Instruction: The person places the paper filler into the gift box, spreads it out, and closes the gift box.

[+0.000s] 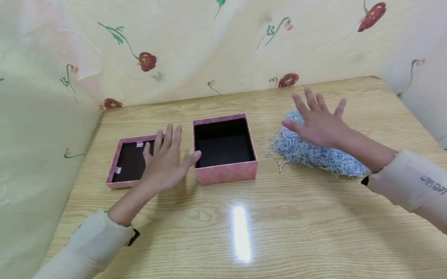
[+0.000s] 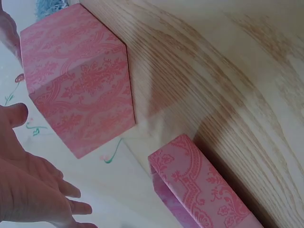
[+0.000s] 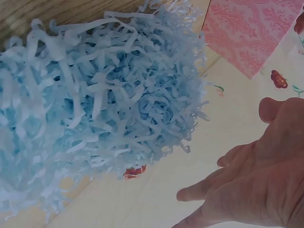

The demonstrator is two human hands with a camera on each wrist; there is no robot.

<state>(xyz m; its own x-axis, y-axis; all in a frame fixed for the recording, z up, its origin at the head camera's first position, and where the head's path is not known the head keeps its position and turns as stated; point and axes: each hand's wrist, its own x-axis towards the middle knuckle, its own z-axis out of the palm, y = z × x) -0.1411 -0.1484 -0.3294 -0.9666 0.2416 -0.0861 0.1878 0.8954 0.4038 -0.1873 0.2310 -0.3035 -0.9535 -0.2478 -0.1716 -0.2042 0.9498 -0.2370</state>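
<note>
A pink patterned box (image 1: 227,173) with a black inside stands open-topped in the middle of the table. Left of it lies its shallow pink lid (image 1: 126,184), inner side up, with small pale tabs on its dark lining. My left hand (image 1: 166,163) is spread over the gap between lid and box, its thumb overlapping the box's left rim in the head view. To the right, a heap of light blue shredded paper (image 1: 307,154) lies on the wood. Above this heap my right hand (image 1: 318,123) is held with fingers spread and holds nothing. In the right wrist view the shredded paper (image 3: 109,95) fills the left side.
The wood-grain table (image 1: 199,237) reaches back to a pale floral cloth (image 1: 184,37) hanging behind and at both sides. A few loose paper shreds (image 1: 282,163) lie at the heap's left edge. Light glares off the table's front middle.
</note>
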